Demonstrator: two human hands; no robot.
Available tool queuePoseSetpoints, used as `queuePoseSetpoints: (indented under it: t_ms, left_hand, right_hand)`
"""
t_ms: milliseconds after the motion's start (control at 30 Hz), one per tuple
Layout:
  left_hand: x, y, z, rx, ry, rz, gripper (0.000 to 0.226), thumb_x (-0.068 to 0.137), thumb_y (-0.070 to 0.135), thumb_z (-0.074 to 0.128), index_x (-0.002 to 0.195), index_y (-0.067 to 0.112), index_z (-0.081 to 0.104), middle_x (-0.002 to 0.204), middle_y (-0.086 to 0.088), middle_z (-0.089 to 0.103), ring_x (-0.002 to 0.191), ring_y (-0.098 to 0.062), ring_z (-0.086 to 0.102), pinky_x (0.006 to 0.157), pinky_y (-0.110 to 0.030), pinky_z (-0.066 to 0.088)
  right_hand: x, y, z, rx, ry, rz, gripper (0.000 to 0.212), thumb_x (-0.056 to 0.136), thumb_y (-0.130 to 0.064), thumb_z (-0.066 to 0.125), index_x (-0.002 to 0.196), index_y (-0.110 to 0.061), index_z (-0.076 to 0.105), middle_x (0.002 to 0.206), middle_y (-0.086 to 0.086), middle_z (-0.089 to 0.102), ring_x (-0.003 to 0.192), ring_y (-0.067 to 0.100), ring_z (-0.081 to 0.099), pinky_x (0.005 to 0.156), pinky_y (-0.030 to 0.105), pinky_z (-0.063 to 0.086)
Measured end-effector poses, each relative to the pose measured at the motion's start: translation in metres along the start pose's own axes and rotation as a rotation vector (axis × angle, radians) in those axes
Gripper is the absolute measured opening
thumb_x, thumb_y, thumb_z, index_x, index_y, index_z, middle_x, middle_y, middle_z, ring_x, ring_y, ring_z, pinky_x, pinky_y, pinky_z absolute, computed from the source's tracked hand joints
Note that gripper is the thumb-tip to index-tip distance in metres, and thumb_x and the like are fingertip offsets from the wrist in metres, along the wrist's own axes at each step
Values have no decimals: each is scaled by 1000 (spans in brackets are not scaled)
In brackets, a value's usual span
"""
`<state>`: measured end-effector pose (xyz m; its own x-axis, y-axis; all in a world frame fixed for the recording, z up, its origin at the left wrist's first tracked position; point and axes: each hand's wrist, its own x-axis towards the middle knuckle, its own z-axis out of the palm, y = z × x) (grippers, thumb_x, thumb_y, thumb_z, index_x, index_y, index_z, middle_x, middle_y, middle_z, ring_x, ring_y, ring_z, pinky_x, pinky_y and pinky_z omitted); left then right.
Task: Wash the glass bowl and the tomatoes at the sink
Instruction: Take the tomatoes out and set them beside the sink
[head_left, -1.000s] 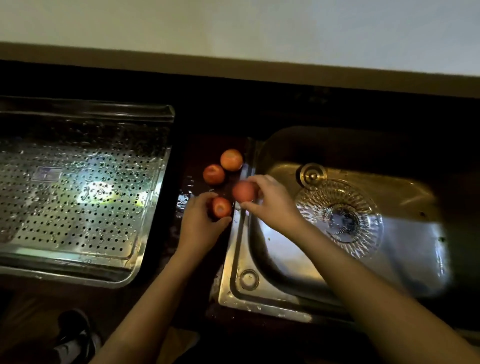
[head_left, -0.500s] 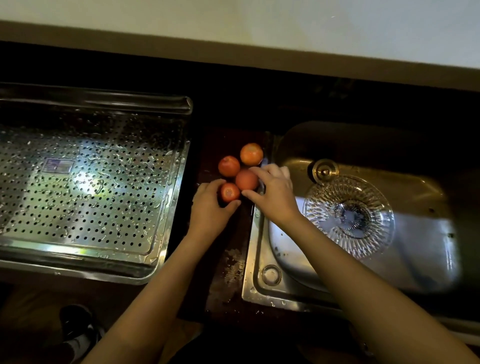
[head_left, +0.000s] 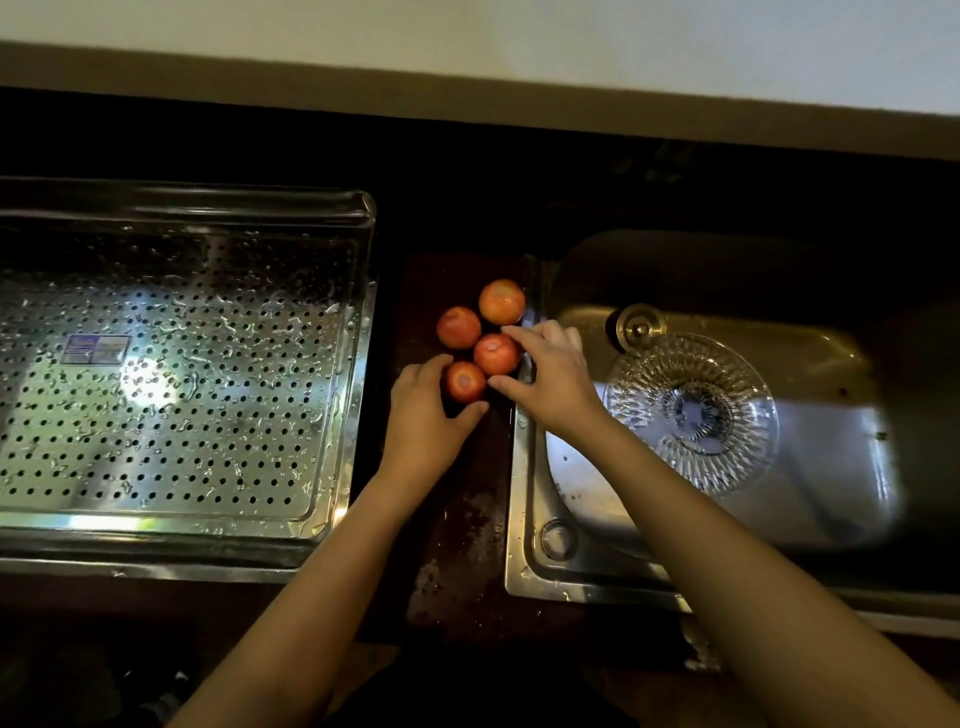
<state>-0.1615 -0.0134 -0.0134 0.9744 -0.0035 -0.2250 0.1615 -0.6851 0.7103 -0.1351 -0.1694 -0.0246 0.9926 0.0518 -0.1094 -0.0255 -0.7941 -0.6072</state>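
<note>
The left hand (head_left: 422, 415) is holding its grip curled round the nearest tomato (head_left: 465, 382) on the dark tabletop (head_left: 457, 545), while the right hand (head_left: 550, 379) is clamping thumb and forefinger on the next tomato (head_left: 496, 354), at 1 o'clock and touching it. Two more tomatoes (head_left: 458, 327) are sitting just beyond at 12 o'clock. The glass bowl (head_left: 691, 410) is lying in the sink (head_left: 524, 519) at 3 o'clock of the right hand, with the perforated tray (head_left: 182, 364) at 9 o'clock.
</note>
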Motion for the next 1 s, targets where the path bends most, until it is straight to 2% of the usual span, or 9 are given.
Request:
queuePoseSetpoints:
  t_ms: [167,367,433,500,600,667,733,900,1000]
  left_hand:
    - [-8,4,-6,-19,34,41,62,76,21,73,131,11,47,126,-11,46,116,-28,48,96,-44,46]
    - [-34,39,-1,-90,95,265,40,81,15,66,119,13,55,112,-2,47,105,-25,50,87,-43,48]
    - [-40,54,17,-121,17,340,35,82,14,64,116,12,56,111,-3,50,99,-21,52,85,-32,48]
    - [-39,67,41,-134,-78,365,33,82,11,63,115,11,58,111,-7,52,88,-15,52,77,-9,40]
    - [-23,82,84,-78,-264,271,35,84,14,62,118,9,56,116,-11,52,86,-16,54,71,-7,36]
    - [-5,86,114,25,-384,169,42,85,20,61,124,8,52,124,-15,52,101,-25,56,89,-25,43]
    - [13,88,141,142,-469,78,48,86,24,60,129,6,49,128,-20,52,115,-33,53,97,-34,42]
    - [42,82,192,223,-531,-167,48,90,26,53,128,-2,48,132,-23,53,116,-35,55,97,-37,46]
    - [51,74,218,178,-516,-316,40,92,23,51,120,-5,52,126,-24,57,106,-33,60,88,-35,47]
  right_hand:
    - [-6,-1,-7,47,-7,24,62,78,-29,71,134,-17,47,119,9,48,112,24,36,92,28,31]
    - [-37,22,-24,130,69,119,49,79,-20,70,125,-13,53,114,10,52,105,24,44,86,29,38]
    - [-54,41,-30,170,78,214,46,82,-18,68,125,-13,52,115,11,52,96,18,46,79,24,37]
    - [-70,62,-36,209,85,307,43,84,-17,65,125,-10,51,115,14,54,90,15,48,75,20,37]
    - [-88,100,-47,214,91,453,41,87,-18,61,125,-7,51,114,17,59,90,18,53,78,28,42]
    - [-95,130,-57,202,83,550,38,89,-18,59,124,-4,53,114,19,61,96,25,58,78,27,40]
    - [-103,164,-67,163,79,629,32,90,-16,56,118,-2,57,112,22,63,102,32,59,78,29,42]
    - [-119,241,-83,76,22,810,32,90,-17,54,115,2,54,123,25,58,115,37,53,92,34,41]
    - [-121,277,-88,60,-47,875,39,90,-22,54,120,3,49,128,24,54,118,37,51,92,33,42]
